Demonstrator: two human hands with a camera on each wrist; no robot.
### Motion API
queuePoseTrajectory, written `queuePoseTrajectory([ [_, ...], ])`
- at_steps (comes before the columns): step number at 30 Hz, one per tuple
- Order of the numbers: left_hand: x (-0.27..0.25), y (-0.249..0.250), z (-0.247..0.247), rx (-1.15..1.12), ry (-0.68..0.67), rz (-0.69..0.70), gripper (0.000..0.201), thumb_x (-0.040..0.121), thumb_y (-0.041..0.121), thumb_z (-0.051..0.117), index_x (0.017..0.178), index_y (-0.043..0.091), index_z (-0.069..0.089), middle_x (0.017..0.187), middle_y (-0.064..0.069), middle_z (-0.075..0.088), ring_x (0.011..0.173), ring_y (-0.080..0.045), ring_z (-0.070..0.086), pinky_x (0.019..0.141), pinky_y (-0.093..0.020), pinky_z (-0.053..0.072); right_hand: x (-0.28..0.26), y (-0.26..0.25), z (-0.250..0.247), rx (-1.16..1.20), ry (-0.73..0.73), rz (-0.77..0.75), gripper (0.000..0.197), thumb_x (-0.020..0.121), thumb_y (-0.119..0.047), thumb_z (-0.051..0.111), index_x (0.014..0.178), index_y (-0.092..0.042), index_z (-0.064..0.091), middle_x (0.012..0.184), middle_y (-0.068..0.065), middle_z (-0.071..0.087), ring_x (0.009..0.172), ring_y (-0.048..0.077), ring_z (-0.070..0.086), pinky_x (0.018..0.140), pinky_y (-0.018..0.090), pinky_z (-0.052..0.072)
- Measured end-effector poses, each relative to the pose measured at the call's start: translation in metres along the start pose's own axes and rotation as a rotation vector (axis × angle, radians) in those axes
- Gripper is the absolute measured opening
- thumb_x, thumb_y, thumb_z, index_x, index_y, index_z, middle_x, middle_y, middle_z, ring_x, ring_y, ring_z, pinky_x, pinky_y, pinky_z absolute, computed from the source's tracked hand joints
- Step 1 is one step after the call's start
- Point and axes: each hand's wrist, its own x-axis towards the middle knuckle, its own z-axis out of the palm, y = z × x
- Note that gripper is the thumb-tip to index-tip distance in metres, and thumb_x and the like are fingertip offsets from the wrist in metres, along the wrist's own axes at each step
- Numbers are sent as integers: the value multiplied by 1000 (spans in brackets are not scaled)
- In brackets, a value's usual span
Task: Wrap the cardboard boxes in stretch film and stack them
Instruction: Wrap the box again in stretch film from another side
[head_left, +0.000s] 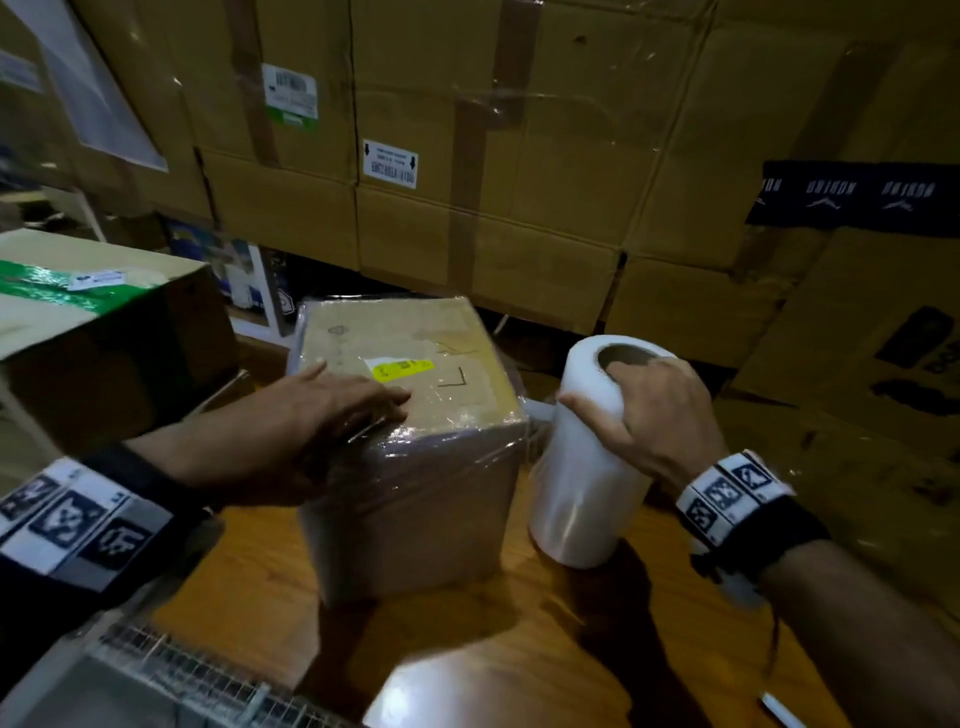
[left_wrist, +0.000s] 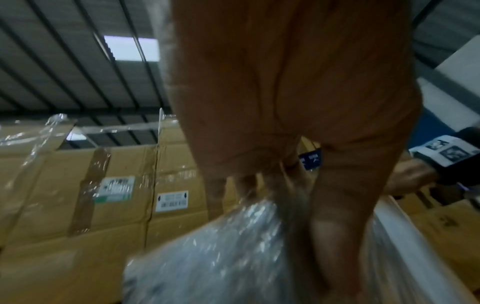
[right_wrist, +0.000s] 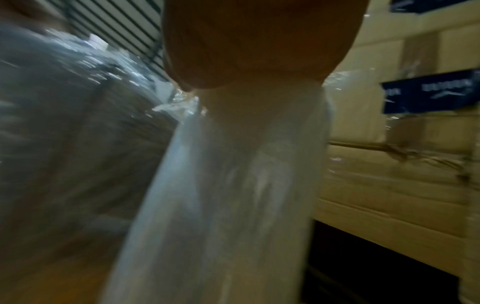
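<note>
A small cardboard box (head_left: 415, 467) wrapped in clear stretch film stands upright on the wooden table (head_left: 519, 649); a yellow label sits on its top. My left hand (head_left: 332, 410) lies flat on the box top, fingers straight, pressing the film; the left wrist view shows the same fingers (left_wrist: 335, 226) over the filmed box (left_wrist: 207, 257). Just right of the box stands the white stretch film roll (head_left: 582, 467), upright. My right hand (head_left: 644, 410) grips its top, fingers hooked into the core, thumb outside. A short band of film runs from roll to box. The right wrist view is blurred, with the roll (right_wrist: 221, 205) in front.
A wall of large taped cardboard boxes (head_left: 519, 156) rises behind the table. Another box with green tape (head_left: 93, 322) sits at the left. A metal grid edge (head_left: 182, 675) lies at the near left. Dark flattened cardboard (head_left: 857, 389) lies to the right.
</note>
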Motion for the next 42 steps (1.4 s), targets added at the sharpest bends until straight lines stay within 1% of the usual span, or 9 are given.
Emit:
queuePoseTrajectory([
  [3,16,38,7,168,51,-66,105,82,60,77,160,41,9,168,7,19,153,-17,24,127,-36,22,-7,11,-2,92,-81,-51,67,90,-83,39,89,-19,59,78,-3,59,71,18,56,71,36,47],
  [6,28,57,20,257,-22,-138,92,99,46,60,160,45,-9,172,8,-9,159,-18,0,130,-39,4,-10,35,-11,167,-256,-161,75,88,-77,42,125,-14,60,111,4,66,98,23,60,85,36,45],
  [11,7,7,8,95,-2,-103,101,87,32,79,153,63,9,169,27,0,157,-7,7,127,-43,-4,-3,24,-15,-71,-241,-94,76,84,-90,21,98,-23,56,85,-3,63,72,17,54,65,33,42],
  [16,18,53,6,387,-9,-253,106,91,35,74,163,30,-4,173,6,0,158,-20,7,126,-40,-7,7,6,-2,1,-193,-45,70,87,-80,48,103,-13,61,93,4,64,86,26,60,81,39,44],
  [22,92,118,40,151,226,-333,123,59,100,45,160,32,27,169,-16,15,154,-38,19,125,-55,20,10,27,-16,250,-433,-128,48,87,-60,47,105,-17,54,99,-1,55,93,20,51,84,42,46],
  [28,91,91,51,244,278,-207,76,83,66,67,140,16,57,152,-19,49,137,-39,48,112,-48,42,-1,30,-12,82,-270,-103,52,90,-74,38,96,-25,54,85,-4,60,80,21,56,77,39,43],
  [33,58,49,38,107,237,-13,68,85,74,57,134,28,62,160,-7,44,146,-31,42,117,-48,41,9,12,-1,-26,-180,-69,75,90,-86,31,102,-18,61,85,4,68,78,26,64,81,42,46],
  [39,61,45,24,55,153,-37,59,73,84,54,108,39,67,162,-9,39,147,-30,39,118,-49,39,6,0,1,21,-85,-34,68,88,-85,42,91,-19,58,82,0,63,76,22,59,79,41,45],
  [42,75,64,24,68,178,-97,84,70,98,40,108,31,71,156,-13,46,141,-30,45,114,-49,43,5,-1,1,13,-119,-6,69,91,-83,36,100,-19,59,91,2,67,84,25,62,84,42,44],
])
